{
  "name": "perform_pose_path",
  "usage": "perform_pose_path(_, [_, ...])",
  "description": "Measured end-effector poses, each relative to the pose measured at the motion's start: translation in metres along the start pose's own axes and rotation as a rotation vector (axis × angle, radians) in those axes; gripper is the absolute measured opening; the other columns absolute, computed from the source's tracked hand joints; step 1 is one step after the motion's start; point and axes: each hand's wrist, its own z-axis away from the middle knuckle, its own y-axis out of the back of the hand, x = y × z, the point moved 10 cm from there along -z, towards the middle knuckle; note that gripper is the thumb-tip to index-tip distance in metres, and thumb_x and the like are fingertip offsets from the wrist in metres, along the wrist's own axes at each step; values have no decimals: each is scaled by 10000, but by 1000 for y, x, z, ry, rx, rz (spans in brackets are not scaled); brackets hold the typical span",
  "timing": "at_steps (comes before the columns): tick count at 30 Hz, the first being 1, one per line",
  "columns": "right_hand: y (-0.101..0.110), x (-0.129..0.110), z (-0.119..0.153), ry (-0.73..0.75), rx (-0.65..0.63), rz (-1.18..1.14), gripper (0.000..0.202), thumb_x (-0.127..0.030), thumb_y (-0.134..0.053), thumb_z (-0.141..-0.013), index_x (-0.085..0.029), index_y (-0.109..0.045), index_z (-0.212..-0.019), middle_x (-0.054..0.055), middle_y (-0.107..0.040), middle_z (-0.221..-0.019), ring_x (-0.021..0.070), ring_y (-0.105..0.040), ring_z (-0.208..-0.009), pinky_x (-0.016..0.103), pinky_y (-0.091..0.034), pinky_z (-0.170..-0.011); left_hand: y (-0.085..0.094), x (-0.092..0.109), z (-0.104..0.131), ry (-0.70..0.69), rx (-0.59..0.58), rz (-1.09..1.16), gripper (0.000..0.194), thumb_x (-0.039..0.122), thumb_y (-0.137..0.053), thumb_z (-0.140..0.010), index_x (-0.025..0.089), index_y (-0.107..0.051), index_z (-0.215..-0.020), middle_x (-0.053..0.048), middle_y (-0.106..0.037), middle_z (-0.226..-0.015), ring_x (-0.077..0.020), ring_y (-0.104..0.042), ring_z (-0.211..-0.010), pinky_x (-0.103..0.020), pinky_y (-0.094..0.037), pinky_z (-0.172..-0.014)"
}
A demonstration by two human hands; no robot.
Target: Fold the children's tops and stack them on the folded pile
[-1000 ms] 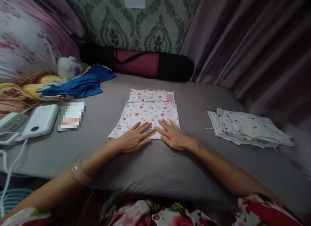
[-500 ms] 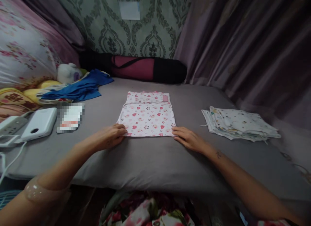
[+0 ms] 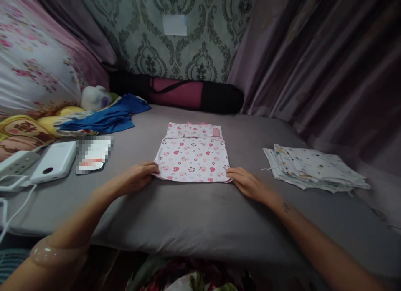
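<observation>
A white cloth point(image 3: 193, 157) printed with pink hearts and small flowers lies folded on the grey sheet in front of me. Across its far end runs a folded band with a small pink patch at the right. My left hand point(image 3: 142, 175) pinches the near left corner, fingers closed on the edge. On the opposite side, my right hand point(image 3: 247, 182) grips the near right corner between thumb and fingers. The near edge stretches between both hands and looks slightly lifted.
Folded white printed cloths point(image 3: 316, 168) are stacked at the right. To the left are a white power bank point(image 3: 54, 161), a power strip point(image 3: 19, 163), a pixelated phone-like item point(image 3: 94, 154) and blue fabric point(image 3: 109, 117). A black and maroon long bag point(image 3: 177, 94) lies along the wall.
Both hands have gone from resting flat on the cloth's near corners to pinching them, and the near edge now curves up a little. The whole view has shifted slightly.
</observation>
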Motion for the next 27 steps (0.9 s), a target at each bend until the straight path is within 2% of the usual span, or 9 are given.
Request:
perform_pose_path(2, [5,2,-2,-17,43,-56,308,-168,-408,-952,-216,-643,-1145,101,-647,-1201,210,-570,-1165,408,-471,-1001,2,-9,1,63,-19,173,270,243,-419,-860,199,-650,-994,-58,-683,-984,-177,-627,-883,-263,-491,-789])
perform_pose_path(5, [17,8,-8,-86,125,-165,270,-199,-441,-940,-214,-650,-1110,84,-671,-1149,203,-609,-1102,386,-471,-989,9,-33,1,274,22,349,288,382,-473,-865,196,-657,-985,-20,-680,-816,-166,-610,-725,-237,-470,-638])
perform_pose_path(7, [27,18,-13,-186,203,-226,250,-227,-457,-927,-218,-656,-1078,66,-687,-1114,197,-632,-1056,360,-482,-956,20,-44,-1,359,135,452,302,427,-519,-837,188,-655,-959,-20,-677,-805,-167,-610,-725,-241,-467,-638])
perform_pose_path(11, [47,47,-23,-393,421,-294,236,-317,-498,-891,-193,-665,-1003,53,-717,-958,199,-667,-905,318,-508,-819,42,-62,-12,429,439,616,289,426,-594,-750,181,-629,-899,-33,-670,-818,-183,-625,-778,-275,-492,-704])
perform_pose_path(15, [54,72,-45,-461,587,-343,273,-381,-491,-871,-168,-640,-953,66,-704,-876,199,-658,-800,299,-490,-732,47,-88,-31,558,648,616,206,369,-551,-752,201,-588,-864,-13,-624,-748,-174,-597,-718,-270,-486,-651])
perform_pose_path(18, [54,91,-65,-553,668,-308,301,-385,-441,-886,-153,-618,-962,92,-699,-884,214,-647,-800,301,-476,-717,44,-110,-49,686,730,530,152,316,-471,-805,209,-560,-866,-11,-584,-714,-175,-580,-695,-264,-469,-615])
perform_pose_path(23, [47,116,-97,-815,628,-115,301,-288,-373,-935,-136,-579,-1093,144,-690,-1019,249,-635,-943,297,-448,-780,44,-125,-85,767,754,289,184,216,-395,-855,195,-553,-948,-43,-619,-823,-207,-606,-823,-291,-467,-719])
perform_pose_path(27, [36,129,-118,-893,511,-10,341,-303,-293,-1003,-163,-515,-1222,132,-684,-1047,247,-640,-957,291,-431,-770,39,-129,-107,773,713,181,273,161,-367,-881,188,-531,-1098,-88,-659,-961,-229,-622,-910,-306,-446,-779])
